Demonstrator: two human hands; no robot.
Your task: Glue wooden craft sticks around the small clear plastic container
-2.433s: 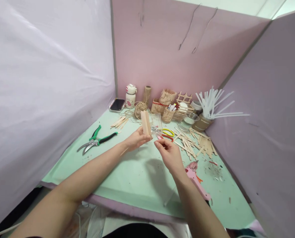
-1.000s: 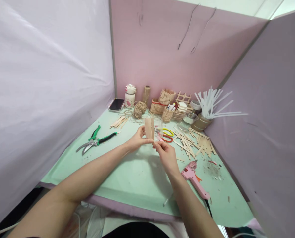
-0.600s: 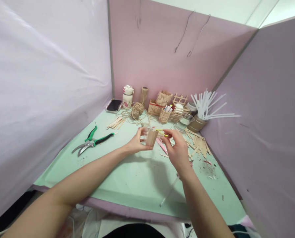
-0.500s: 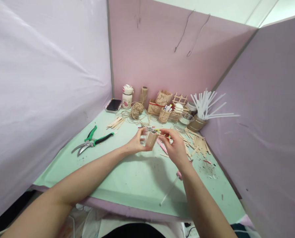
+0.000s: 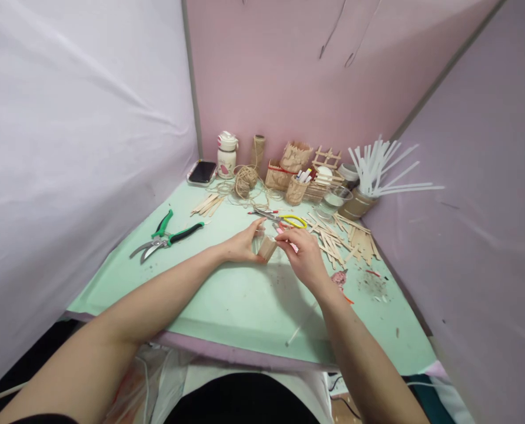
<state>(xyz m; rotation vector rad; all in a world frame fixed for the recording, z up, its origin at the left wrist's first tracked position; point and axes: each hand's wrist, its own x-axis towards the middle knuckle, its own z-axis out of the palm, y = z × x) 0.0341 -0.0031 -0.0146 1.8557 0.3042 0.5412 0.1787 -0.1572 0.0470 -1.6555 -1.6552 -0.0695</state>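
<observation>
Left grip around stick-faced cup, now tilted further; right grip, closure unclear

The held wooden strips are tan, the tabletop mint green, the back wall pink.

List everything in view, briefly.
Stick-faced container: 1, tan/clear, centre
Pruning shears: 1, green/black, left
Phone: 1, black, back-left
Bottle: 1, white, back-left
Twine ball, spool: 1 each, brown, back
Textured holders: 3, tan, back
Markers: several, white, front holder
Scissors: 1, yellow/red, beyond container
Bowl: 1, clear, back-right
Craft sticks: many, tan, right, back-left
Glue sticks: many, white, back-right
Glue gun: 1, pink, behind forearm
Table: 1, green, below
Left hand: 1, on container
Right hand: 1, fingers beside container
</observation>
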